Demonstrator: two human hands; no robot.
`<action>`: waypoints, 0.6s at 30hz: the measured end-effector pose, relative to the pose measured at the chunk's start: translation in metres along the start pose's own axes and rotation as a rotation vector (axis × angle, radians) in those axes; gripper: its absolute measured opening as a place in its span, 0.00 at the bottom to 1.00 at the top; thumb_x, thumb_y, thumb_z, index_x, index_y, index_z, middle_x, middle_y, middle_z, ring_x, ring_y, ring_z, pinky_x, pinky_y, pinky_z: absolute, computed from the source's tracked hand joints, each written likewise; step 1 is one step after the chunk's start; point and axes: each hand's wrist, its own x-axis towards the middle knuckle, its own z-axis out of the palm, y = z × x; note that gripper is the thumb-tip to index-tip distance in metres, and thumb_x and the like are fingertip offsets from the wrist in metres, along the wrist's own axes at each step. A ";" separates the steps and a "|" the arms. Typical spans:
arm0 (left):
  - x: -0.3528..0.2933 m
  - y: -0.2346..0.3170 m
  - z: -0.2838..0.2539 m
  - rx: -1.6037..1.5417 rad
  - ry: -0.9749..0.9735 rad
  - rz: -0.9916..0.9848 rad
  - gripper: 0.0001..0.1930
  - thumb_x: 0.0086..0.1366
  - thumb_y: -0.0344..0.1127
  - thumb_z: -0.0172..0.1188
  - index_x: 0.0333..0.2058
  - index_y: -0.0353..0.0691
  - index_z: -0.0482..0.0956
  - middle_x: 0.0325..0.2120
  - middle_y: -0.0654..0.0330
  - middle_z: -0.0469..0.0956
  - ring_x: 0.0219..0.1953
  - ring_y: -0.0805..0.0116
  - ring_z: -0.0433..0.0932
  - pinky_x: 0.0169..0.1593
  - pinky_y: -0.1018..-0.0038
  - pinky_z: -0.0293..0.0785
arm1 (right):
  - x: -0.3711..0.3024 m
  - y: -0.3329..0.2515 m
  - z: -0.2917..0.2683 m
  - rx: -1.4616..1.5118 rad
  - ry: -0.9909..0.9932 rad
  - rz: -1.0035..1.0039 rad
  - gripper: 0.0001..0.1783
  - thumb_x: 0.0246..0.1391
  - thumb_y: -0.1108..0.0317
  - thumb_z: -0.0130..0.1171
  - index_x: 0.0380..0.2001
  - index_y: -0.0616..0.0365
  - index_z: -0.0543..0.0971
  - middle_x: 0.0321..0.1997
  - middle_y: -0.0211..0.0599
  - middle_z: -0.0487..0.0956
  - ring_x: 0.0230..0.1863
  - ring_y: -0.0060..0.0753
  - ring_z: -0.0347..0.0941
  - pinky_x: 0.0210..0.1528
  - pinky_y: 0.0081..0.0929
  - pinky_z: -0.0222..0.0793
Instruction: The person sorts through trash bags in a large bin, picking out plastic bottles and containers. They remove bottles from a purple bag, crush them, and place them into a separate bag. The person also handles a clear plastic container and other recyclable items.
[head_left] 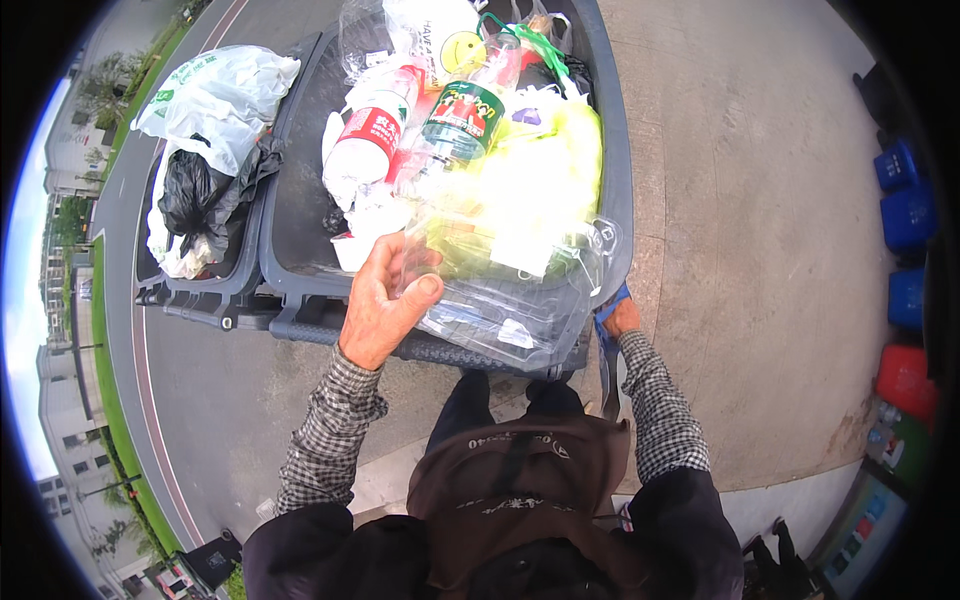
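My left hand (385, 300) is closed on the near left edge of a clear plastic container (500, 318), thumb toward me. The container is tilted over the front rim of a full grey wheeled bin (618, 150). My right hand (622, 317) is closed around a blue and grey strip-like thing (607, 350) beside the bin's right front corner; its kind is unclear. Behind the container lie a clear bottle with a green label (463, 118), a bottle with a red label (372, 135) and a bright yellow-green bag (550, 160).
A second grey bin (255, 225) on the left carries a white plastic bag (225, 95) and a black bag (195, 190). Along the far right stand blue bins (907, 215) and a red bin (908, 380). A person in dark trousers (783, 560) is at the lower right.
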 end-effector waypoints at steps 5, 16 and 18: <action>0.007 0.018 0.006 0.026 -0.043 0.023 0.42 0.58 0.53 0.75 0.62 0.33 0.67 0.51 0.53 0.79 0.49 0.70 0.76 0.49 0.73 0.75 | -0.022 0.061 -0.088 0.212 0.006 -0.354 0.19 0.57 0.62 0.61 0.48 0.62 0.82 0.47 0.53 0.84 0.49 0.52 0.82 0.52 0.41 0.76; 0.060 0.104 0.070 0.484 -0.082 0.533 0.39 0.51 0.52 0.79 0.56 0.38 0.73 0.48 0.51 0.81 0.38 0.66 0.78 0.42 0.69 0.77 | -0.182 -0.093 -0.367 0.607 -0.076 -0.619 0.63 0.44 0.38 0.76 0.75 0.57 0.56 0.68 0.50 0.69 0.56 0.41 0.75 0.52 0.38 0.76; 0.067 0.096 0.073 0.511 -0.079 0.601 0.40 0.53 0.53 0.78 0.59 0.38 0.72 0.50 0.51 0.80 0.42 0.65 0.79 0.45 0.68 0.77 | -0.182 -0.106 -0.348 0.638 0.024 -0.600 0.63 0.44 0.41 0.76 0.75 0.58 0.56 0.67 0.50 0.69 0.53 0.39 0.75 0.52 0.38 0.76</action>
